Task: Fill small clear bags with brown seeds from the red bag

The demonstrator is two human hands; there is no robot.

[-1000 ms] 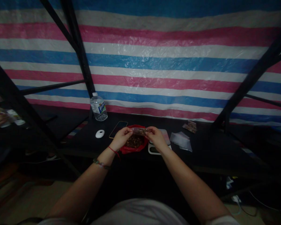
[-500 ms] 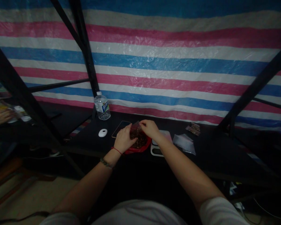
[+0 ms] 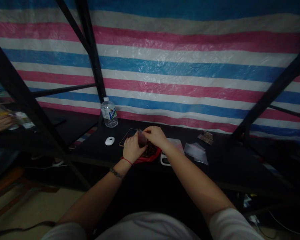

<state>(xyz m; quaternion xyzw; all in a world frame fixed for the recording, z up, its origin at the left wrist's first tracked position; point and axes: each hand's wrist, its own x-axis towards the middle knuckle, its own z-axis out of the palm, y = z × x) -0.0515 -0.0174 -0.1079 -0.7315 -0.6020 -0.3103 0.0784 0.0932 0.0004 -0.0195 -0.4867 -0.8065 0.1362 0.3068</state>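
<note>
Hands: left hand point(image 3: 131, 149) and right hand point(image 3: 153, 136) meet over the middle of the black bench point(image 3: 222, 160), closer together than a second ago, when they were spread apart with the pouch stretched flat between them.
Pouch: small clear plastic pouch of dark brown pieces point(image 3: 141, 137) now stands upright between the two hands, above the red plastic bag of brown pieces point(image 3: 150, 154).
Left fingers: curled round the pouch's lower side, closed on it.
Right fingers: pinched together on the pouch's top edge.
Right of the hands: white digital scale point(image 3: 173, 146), partly hidden by the right forearm; beyond it loose clear plastic bags point(image 3: 196, 151).
Left of the hands: dark phone point(image 3: 127, 136), white oval puck point(image 3: 110, 141), clear water bottle point(image 3: 109, 113) by the back edge.
Backdrop: striped pink, blue and white tarpaulin point(image 3: 180, 66).
</note>
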